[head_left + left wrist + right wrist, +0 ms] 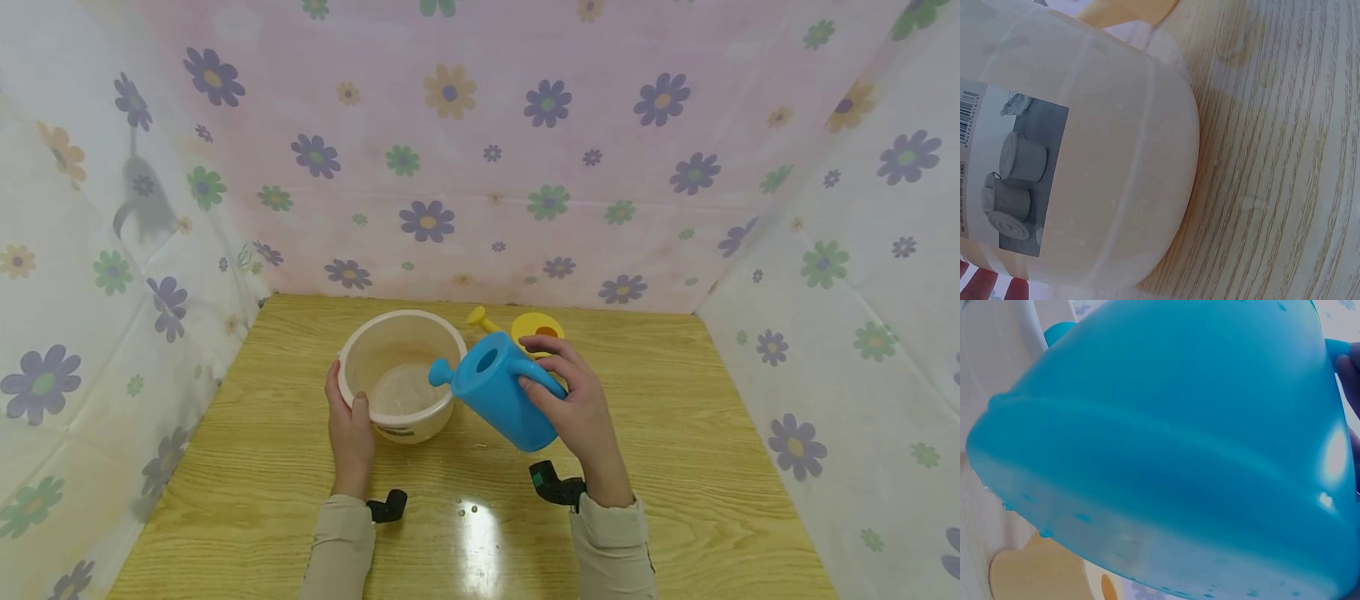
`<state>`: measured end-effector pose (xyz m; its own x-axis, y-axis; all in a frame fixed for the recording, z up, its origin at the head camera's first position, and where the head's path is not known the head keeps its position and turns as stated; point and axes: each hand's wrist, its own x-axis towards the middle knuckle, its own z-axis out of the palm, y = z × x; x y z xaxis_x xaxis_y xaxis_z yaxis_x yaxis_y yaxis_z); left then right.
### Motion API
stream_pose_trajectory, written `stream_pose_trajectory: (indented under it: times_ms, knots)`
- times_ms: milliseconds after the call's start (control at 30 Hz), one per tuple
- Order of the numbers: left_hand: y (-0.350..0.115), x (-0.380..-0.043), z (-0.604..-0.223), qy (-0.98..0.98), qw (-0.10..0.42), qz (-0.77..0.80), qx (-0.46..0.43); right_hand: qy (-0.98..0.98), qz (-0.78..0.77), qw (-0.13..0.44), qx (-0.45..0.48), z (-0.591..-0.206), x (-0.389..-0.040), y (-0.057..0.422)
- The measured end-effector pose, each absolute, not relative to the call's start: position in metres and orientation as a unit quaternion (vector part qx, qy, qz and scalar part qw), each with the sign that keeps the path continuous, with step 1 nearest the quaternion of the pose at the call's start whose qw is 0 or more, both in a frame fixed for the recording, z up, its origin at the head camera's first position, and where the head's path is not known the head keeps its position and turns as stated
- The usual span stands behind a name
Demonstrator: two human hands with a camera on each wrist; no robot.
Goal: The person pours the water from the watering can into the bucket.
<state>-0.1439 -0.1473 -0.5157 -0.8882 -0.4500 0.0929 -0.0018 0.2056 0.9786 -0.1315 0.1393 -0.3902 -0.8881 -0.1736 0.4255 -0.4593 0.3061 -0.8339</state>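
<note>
A cream plastic bucket (408, 429) stands on the table; its printed label (1022, 169) shows in the left wrist view. My left hand (351, 429) holds the bucket's left side, with the thumb over the rim. In my right hand (573, 392) is a blue watering can (498, 400), gripped by its handle. The can is raised and tilted left, its spout head (441, 372) above the bucket's right rim. Water drops cling to the can's base (1166, 562) in the right wrist view. No stream from the spout can be made out.
Behind the blue can stands a yellow watering can (534, 323), partly hidden, its spout pointing left. Water drops (468, 509) lie on the wooden table (675, 467). Flower-patterned cloth walls (487, 175) enclose the back and both sides.
</note>
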Motion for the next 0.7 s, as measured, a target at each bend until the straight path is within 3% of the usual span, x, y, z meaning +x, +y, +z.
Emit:
stream_pose_trajectory:
  times_ms: [700]
  knots:
    - [-0.1472, -0.1438, -0.5148, -0.753, 0.183, -0.615, 0.146, -0.796, 0.555, 0.127, 0.204, -0.3902, -0.1317, 0.1311]
